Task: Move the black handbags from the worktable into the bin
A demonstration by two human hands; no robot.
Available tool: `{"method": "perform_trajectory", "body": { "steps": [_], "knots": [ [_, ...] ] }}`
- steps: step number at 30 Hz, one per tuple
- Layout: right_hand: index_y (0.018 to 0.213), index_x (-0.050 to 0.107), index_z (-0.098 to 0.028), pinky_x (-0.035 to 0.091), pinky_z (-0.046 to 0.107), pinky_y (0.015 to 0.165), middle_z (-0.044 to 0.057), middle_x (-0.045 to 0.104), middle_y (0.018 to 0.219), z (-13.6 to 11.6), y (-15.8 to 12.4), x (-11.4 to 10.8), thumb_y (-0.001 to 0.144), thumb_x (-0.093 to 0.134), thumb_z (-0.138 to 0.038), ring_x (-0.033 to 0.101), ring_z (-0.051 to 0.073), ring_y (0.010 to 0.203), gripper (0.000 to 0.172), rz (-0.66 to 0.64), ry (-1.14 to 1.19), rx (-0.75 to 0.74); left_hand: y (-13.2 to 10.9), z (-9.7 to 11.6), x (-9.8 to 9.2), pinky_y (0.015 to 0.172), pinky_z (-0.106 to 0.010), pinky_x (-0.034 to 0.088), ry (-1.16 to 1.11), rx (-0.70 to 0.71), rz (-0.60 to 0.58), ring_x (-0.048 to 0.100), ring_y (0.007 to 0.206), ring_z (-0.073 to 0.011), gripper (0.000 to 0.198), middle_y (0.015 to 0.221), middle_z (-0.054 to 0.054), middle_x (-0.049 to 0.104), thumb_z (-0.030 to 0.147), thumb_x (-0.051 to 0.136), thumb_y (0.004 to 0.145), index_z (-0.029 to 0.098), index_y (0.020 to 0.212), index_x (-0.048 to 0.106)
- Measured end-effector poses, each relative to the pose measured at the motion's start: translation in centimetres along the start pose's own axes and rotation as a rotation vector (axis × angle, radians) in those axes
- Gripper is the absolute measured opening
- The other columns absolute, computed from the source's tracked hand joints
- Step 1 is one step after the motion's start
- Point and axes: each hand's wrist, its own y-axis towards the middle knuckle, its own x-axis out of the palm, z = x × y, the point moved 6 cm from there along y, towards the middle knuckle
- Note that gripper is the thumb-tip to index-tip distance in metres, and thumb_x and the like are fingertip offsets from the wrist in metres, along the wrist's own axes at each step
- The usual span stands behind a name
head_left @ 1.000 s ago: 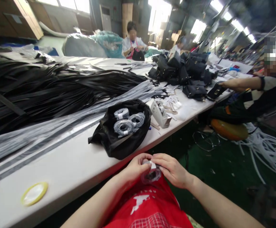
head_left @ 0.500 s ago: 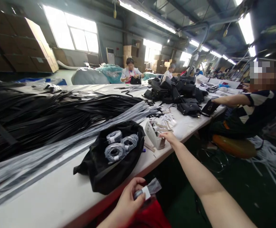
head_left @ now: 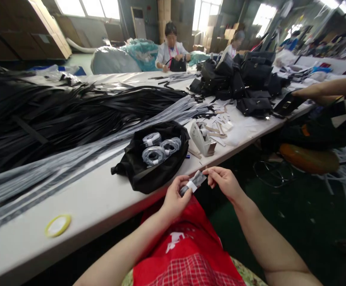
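The left hand (head_left: 175,196) has its fingers curled closed around a small gray coil (head_left: 199,179) wrapped with a white band (head_left: 192,186), holding it tilted above the lap, just off the front edge of the white surface (head_left: 101,214). The right hand (head_left: 225,183) is at the coil's far end, thumb and forefinger drawn nearly together (whether they pinch the coil itself or something thin beside it, I cannot tell). On the surface just beyond the hands, three similar banded coils (head_left: 154,156) lie close together on a crumpled black bag (head_left: 137,176). Immediately right of that bag stands a pale tape dispenser (head_left: 201,139), near the surface's edge. A yellow ring (head_left: 58,225) lies well apart, toward the left. Long black straps (head_left: 86,105) spread across the surface behind, and a heap of black handbags (head_left: 235,77) sits farther right.
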Motion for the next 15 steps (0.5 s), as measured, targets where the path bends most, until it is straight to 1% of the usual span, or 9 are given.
{"method": "perform_trajectory", "body": {
  "steps": [2, 3, 5, 7, 10, 15],
  "knots": [
    [0.091, 0.072, -0.012, 0.044, 0.019, 0.046, 0.000, 0.060, 0.057, -0.6, -2.5, 2.8, 0.086, 0.060, -0.049, 0.053, 0.009, 0.048, 0.039, -0.103, 0.063, 0.018, -0.1, 0.1, 0.0, 0.085, -0.032, 0.050, 0.032, 0.040, 0.021, 0.064, 0.089, -0.0170, 0.034, 0.094, -0.005, 0.067, 0.022, 0.062, 0.079, 0.017, 0.110, 0.050],
    [0.090, 0.072, -0.012, 0.044, 0.018, 0.046, 0.000, 0.059, 0.055, -0.6, -3.4, 3.8, 0.087, 0.060, -0.049, 0.053, 0.008, 0.047, 0.039, -0.133, 0.076, 0.038, -0.2, 0.1, -0.1, 0.086, -0.032, 0.050, 0.056, 0.056, 0.027, 0.064, 0.089, -0.0167, 0.034, 0.094, -0.005, 0.066, 0.021, 0.062, 0.079, 0.018, 0.111, 0.050],
    [0.087, 0.072, -0.012, 0.042, 0.017, 0.044, -0.001, 0.059, 0.053, 0.0, -4.5, 5.2, 0.087, 0.060, -0.048, 0.052, 0.008, 0.045, 0.038, -0.163, 0.091, 0.073, -0.5, 0.2, -0.2, 0.086, -0.033, 0.050, 0.102, 0.083, 0.038, 0.064, 0.091, -0.0167, 0.034, 0.096, -0.006, 0.066, 0.021, 0.061, 0.080, 0.018, 0.113, 0.050],
    [0.082, 0.071, -0.012, 0.040, 0.016, 0.041, -0.002, 0.058, 0.051, 0.8, -4.9, 5.9, 0.085, 0.061, -0.049, 0.049, 0.007, 0.041, 0.039, -0.172, 0.098, 0.099, -0.9, 0.4, -0.4, 0.087, -0.033, 0.051, 0.131, 0.101, 0.043, 0.064, 0.092, -0.0172, 0.034, 0.098, -0.006, 0.066, 0.020, 0.060, 0.081, 0.018, 0.114, 0.051],
    [0.075, 0.070, -0.012, 0.035, 0.016, 0.038, -0.002, 0.055, 0.046, 1.6, -4.6, 6.3, 0.083, 0.063, -0.051, 0.045, 0.006, 0.037, 0.041, -0.186, 0.091, 0.134, -1.4, 0.8, -0.7, 0.086, -0.034, 0.051, 0.160, 0.120, 0.047, 0.064, 0.091, -0.0176, 0.034, 0.098, -0.007, 0.066, 0.021, 0.058, 0.082, 0.017, 0.114, 0.050],
    [0.070, 0.068, -0.012, 0.032, 0.016, 0.036, -0.003, 0.053, 0.042, 1.6, -4.2, 7.1, 0.080, 0.065, -0.053, 0.041, 0.005, 0.033, 0.042, -0.192, 0.073, 0.189, -1.8, 2.2, -1.2, 0.085, -0.034, 0.051, 0.289, 0.164, 0.047, 0.065, 0.089, -0.0183, 0.029, 0.098, -0.007, 0.068, 0.021, 0.056, 0.081, 0.018, 0.109, 0.056]
  ]
}}
